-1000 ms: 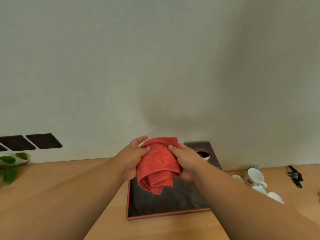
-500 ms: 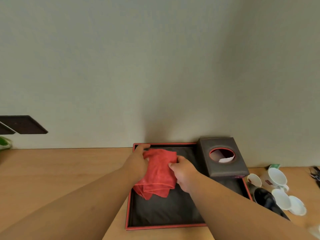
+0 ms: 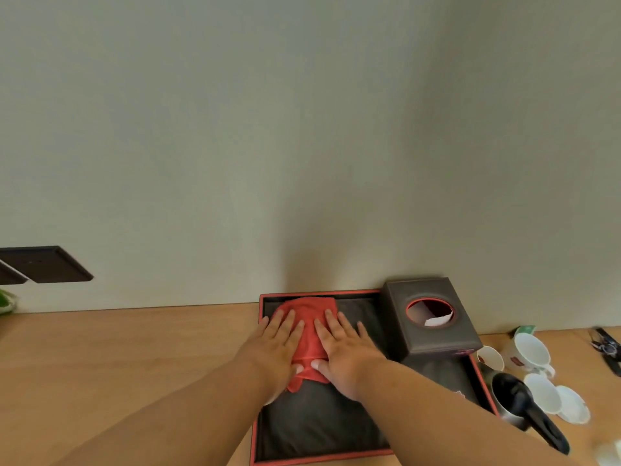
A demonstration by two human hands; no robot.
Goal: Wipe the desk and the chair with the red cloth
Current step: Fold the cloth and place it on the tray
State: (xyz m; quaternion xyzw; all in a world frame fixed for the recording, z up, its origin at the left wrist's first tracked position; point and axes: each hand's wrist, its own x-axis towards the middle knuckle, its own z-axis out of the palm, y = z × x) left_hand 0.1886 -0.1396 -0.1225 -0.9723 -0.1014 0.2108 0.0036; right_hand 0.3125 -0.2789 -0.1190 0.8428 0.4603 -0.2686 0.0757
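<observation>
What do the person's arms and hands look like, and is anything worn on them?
The left hand and the right hand are both bare: no gloves, rings or watch show. The forearms are bare too, with no sleeves in view. The fingernails are short and unpainted.

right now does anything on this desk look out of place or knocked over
Mostly the white cups at the right: they lie tipped on their sides in a loose cluster on the desk, not upright. Also, both hands press the red cloth flat inside the black tray, not on the desk itself.
</observation>
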